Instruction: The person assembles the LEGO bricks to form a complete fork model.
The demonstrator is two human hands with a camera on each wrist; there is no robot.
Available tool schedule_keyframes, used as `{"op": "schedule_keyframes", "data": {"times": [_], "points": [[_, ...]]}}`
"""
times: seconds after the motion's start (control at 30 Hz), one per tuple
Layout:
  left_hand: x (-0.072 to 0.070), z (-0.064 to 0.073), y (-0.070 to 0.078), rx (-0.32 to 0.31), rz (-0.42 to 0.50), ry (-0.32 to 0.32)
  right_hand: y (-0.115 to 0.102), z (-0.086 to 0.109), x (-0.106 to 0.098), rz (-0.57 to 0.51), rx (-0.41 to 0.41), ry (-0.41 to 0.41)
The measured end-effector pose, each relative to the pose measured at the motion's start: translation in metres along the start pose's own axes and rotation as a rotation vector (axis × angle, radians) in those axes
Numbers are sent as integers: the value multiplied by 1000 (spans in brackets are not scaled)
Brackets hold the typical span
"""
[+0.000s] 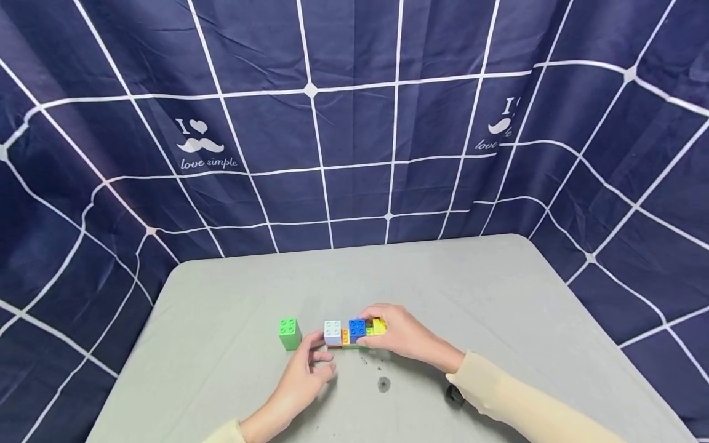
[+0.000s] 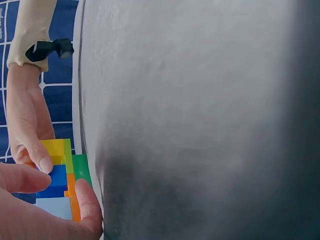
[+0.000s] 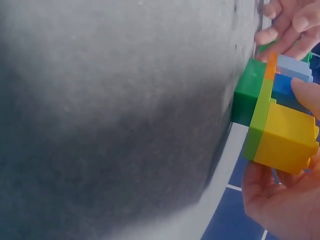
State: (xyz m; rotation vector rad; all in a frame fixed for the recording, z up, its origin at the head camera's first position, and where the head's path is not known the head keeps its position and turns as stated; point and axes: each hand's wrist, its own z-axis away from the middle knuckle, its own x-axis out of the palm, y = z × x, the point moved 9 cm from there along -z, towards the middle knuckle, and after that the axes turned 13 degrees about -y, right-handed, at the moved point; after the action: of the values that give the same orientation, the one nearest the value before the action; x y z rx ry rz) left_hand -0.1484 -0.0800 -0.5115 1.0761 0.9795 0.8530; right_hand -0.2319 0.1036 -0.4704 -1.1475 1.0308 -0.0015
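Observation:
A brick build stands on the table. Its dark green base brick (image 3: 248,92) carries an orange plate (image 1: 346,336) and a lime plate (image 3: 260,120) side by side. On top are a light blue brick (image 1: 332,333), a blue brick (image 1: 357,331) and a yellow brick (image 3: 289,136), from left to right. My right hand (image 1: 403,332) pinches the blue brick, thumb on its near side and fingers at its far side. At the build's left end, my left hand (image 1: 304,375) has its fingers loosely spread, fingertips right at the light blue brick.
A tall bright green block (image 1: 290,334) stands just left of the build, close to the left fingertips. The grey table (image 1: 221,301) has a dark spot (image 1: 384,384) in front of the build. A dark blue gridded curtain (image 1: 354,129) surrounds its back and sides.

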Motion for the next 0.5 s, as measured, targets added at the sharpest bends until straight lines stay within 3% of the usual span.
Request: {"op": "schedule_keyframes", "data": {"times": [0.23,0.5], "points": [[-8,16,-8,-57,82,20,0,0,0,24,15,-16],[-20,27,-19,-57,165,61,3,2,0,39,35,-35]]}}
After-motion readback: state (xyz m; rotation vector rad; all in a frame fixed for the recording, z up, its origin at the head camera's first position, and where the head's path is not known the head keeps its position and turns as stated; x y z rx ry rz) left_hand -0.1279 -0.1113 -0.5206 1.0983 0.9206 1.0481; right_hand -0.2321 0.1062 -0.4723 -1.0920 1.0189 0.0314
